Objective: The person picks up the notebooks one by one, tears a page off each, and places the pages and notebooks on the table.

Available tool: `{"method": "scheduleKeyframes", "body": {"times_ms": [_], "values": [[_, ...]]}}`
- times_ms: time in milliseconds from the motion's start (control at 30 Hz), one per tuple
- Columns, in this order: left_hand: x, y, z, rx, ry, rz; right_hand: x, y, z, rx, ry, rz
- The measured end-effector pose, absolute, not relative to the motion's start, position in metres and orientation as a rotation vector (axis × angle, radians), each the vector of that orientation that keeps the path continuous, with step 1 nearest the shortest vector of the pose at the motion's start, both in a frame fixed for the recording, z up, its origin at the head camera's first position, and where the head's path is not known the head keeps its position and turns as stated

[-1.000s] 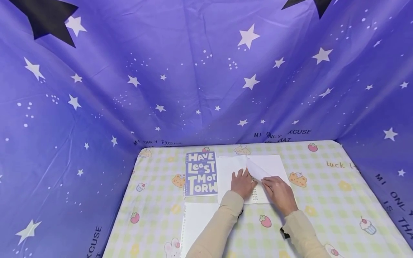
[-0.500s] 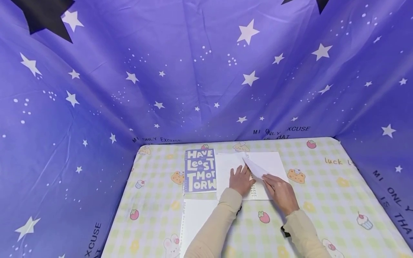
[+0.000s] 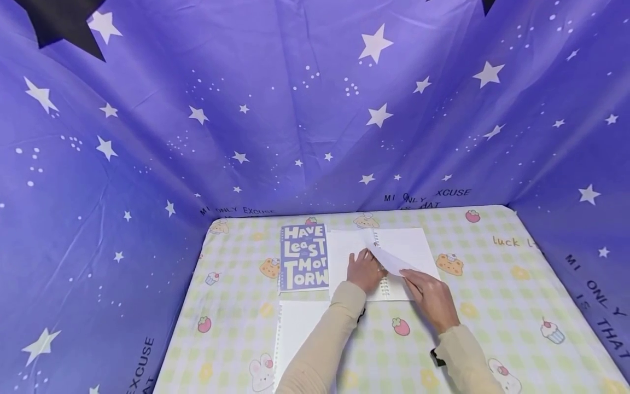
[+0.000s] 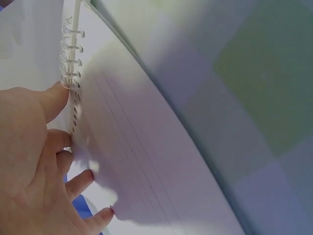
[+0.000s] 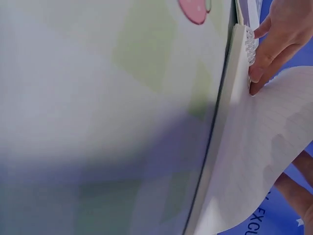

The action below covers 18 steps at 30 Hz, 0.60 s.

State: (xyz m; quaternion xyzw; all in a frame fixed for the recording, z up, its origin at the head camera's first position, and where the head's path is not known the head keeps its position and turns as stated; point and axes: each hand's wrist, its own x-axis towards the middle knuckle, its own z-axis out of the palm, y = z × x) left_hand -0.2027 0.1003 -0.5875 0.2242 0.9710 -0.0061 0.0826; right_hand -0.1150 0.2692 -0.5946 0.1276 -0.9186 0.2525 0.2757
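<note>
A ring-bound notebook (image 3: 406,246) lies spread flat on the table, its blank pages facing up. One lined page (image 3: 390,262) is lifted and bent diagonally across the binding. My right hand (image 3: 434,300) pinches that page's free corner. Over the binding, my left hand (image 3: 363,272) presses down, fingertips at the page's inner edge. In the left wrist view its thumb touches the clear rings (image 4: 73,61), and punched holes show bare of rings beside the fingers. The right wrist view has the page (image 5: 274,122) curving up, partly hiding the right hand's fingers (image 5: 293,193).
A purple lettered notebook (image 3: 303,257) lies left of the open one. In front of it is a white sheet (image 3: 300,323) with a holed left edge, partly under the left sleeve (image 3: 320,350). A checked cloth (image 3: 492,306) covers the table; purple starry curtains (image 3: 315,109) surround it.
My left hand's fingers, earlier spread on the left page, have drawn in toward the binding at the lifted page's edge. My right hand keeps its pinch on the corner. The head view has tilted slightly.
</note>
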Motion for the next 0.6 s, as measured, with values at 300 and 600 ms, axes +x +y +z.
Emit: {"method": "scheduleKeyframes", "body": {"times_ms": [300,600], "values": [[-0.214,0.090,-0.589,0.802,2.802,0.134,-0.107,0.270,-0.598,0.286,-2.475,0.706],[-0.219,0.076,-0.601,0.880,2.740,0.210,-0.098,0.269,-0.596,0.260,-2.472,0.711]]}}
